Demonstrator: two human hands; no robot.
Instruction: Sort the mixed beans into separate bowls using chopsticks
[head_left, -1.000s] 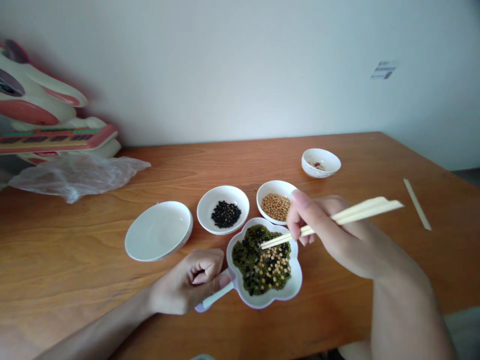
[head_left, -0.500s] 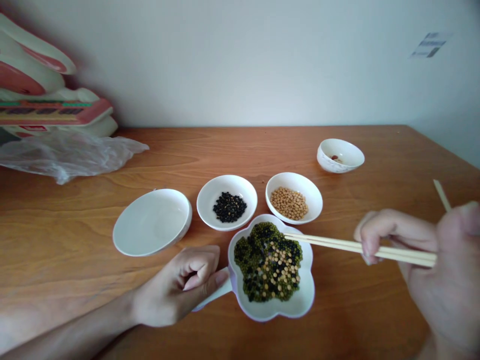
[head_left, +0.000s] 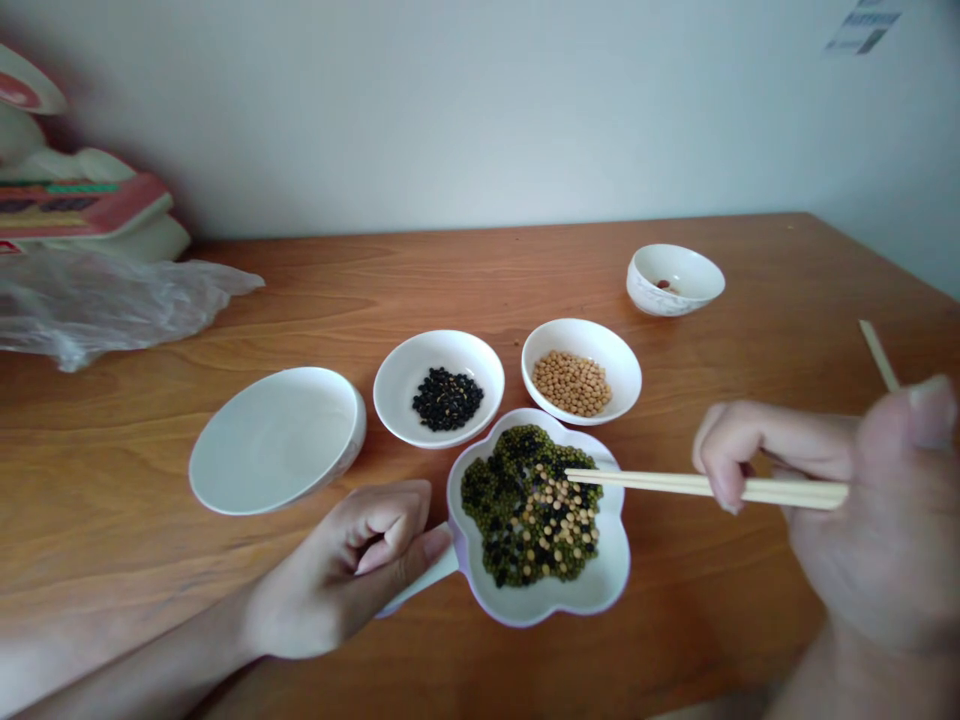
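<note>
Three kinds of small round beans (head_left: 499,500), dark green, black and tan, lie mixed in a white, flower-shaped dish with a lilac rim (head_left: 596,598), which stands near the front of the brown wooden table (head_left: 337,300). The left hand (head_left: 330,590) has its fingers curled in and its thumb pressed down, closed on the dish's short pale handle (head_left: 431,574). The right hand (head_left: 877,530), somewhat blurred, holds a pair of pale wooden chopsticks (head_left: 660,482), with its fingers bent around them and its thumb raised. The sticks lie close together, their tips over the beans in the upper right of the dish; whether a bean is caught between them, I cannot tell.

Just behind the dish, a round white bowl of black beans (head_left: 439,345) and a round white bowl of tan beans (head_left: 630,385) each show one colour only. Judging by this, the separating by colour looks partway along: two kinds have a bowl each, yet plenty of tan and black beans are left among the green, the tan ones gathered mostly towards the right. Whether the beans in the bowls came out of the dish cannot be told.

A wide white bowl (head_left: 274,440) stands to the left. Well behind, a small patterned white bowl (head_left: 667,300) holds a few reddish bits, too small to identify. Beyond the right hand lies a thin pale strip (head_left: 877,352).
</note>
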